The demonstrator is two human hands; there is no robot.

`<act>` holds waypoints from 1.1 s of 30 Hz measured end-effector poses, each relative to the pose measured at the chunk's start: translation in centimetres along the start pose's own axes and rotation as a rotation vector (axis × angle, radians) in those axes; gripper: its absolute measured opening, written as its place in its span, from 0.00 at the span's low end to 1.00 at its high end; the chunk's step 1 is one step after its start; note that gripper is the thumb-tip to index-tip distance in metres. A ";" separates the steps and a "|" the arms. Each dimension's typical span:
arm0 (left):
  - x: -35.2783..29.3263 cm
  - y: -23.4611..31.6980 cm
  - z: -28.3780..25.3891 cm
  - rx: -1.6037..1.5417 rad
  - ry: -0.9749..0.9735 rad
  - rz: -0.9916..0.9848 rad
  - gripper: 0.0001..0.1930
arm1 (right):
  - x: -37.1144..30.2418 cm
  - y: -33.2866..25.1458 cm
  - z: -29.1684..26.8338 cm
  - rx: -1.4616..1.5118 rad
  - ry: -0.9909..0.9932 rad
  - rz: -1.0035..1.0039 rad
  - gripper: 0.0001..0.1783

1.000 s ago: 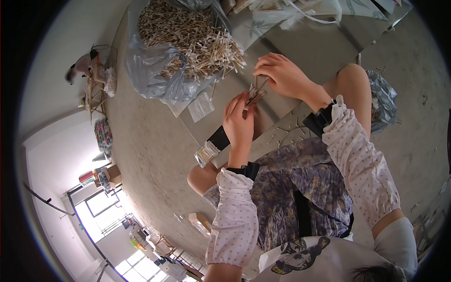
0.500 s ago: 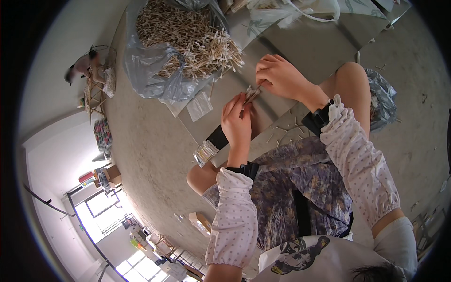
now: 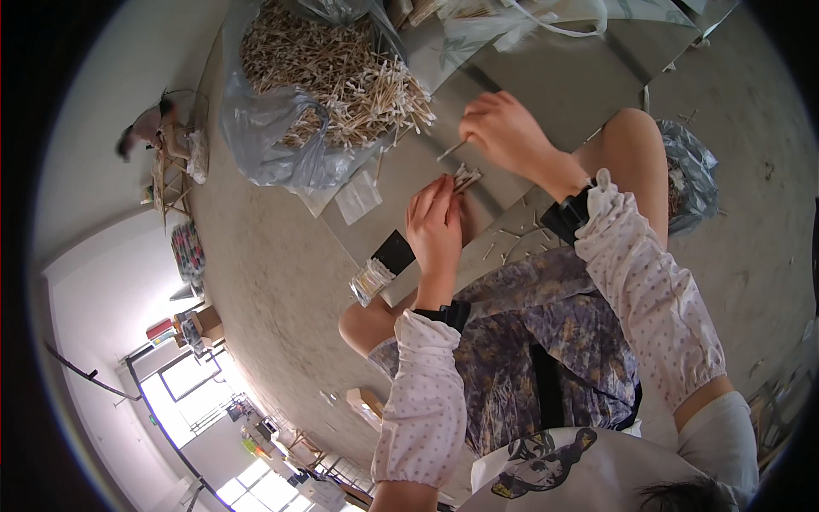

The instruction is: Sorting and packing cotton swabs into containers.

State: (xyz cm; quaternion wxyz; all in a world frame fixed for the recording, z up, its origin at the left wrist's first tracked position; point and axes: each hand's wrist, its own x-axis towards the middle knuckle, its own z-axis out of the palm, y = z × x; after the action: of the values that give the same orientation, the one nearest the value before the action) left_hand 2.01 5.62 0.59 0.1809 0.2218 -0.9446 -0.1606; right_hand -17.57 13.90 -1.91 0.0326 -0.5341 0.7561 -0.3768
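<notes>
My left hand (image 3: 435,224) is closed round a small bundle of cotton swabs (image 3: 467,176), whose white tips stick out past the fingers. To its upper right, my right hand (image 3: 505,128) pinches a single cotton swab (image 3: 451,150) that points down and left, apart from the bundle. Beyond the hands, a grey plastic bag (image 3: 247,141) lies open with a large heap of loose cotton swabs (image 3: 341,77) spilling from it. Beside my left wrist are a flat black piece (image 3: 393,251) and a clear packet of swabs (image 3: 370,282).
A small clear bag (image 3: 358,198) lies on the grey board (image 3: 503,175) under my hands. Several swabs (image 3: 512,234) are scattered near my lap. Another grey bag (image 3: 689,175) stands right of my knee. A white plastic bag (image 3: 525,24) is at the back. A person (image 3: 162,128) sits far left.
My right hand has drawn back from the bundle and now shows one swab apart from it. My left hand still holds the bundle and has shifted only slightly.
</notes>
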 end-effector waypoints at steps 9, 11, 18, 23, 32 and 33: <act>-0.4 0.5 1.6 0.075 0.147 -0.036 0.25 | 0.1 -0.4 -1.3 0.243 0.107 0.046 0.01; -0.6 0.6 2.0 0.078 0.108 -0.077 0.30 | -0.4 -0.1 -2.1 0.241 0.190 0.047 0.03; -2.6 0.1 0.2 0.029 0.132 -0.204 0.35 | -9.0 0.7 -15.1 0.469 0.396 0.568 0.09; -5.1 -1.4 -1.1 -0.103 0.082 -0.266 0.35 | -23.6 8.6 -19.4 0.325 0.237 0.794 0.10; -2.8 -1.3 -1.5 -0.088 0.035 -0.190 0.26 | -12.6 -0.1 -16.5 0.151 0.310 0.474 0.21; -2.6 -1.2 -1.5 -0.097 0.028 -0.204 0.25 | -9.6 -2.7 -15.5 0.291 0.194 0.515 0.22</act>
State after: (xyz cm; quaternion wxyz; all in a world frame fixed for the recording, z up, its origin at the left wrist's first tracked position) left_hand 5.24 5.55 0.74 0.1875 0.3098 -0.9056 -0.2207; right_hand -18.35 29.80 7.43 0.1308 -0.2762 0.8041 -0.5099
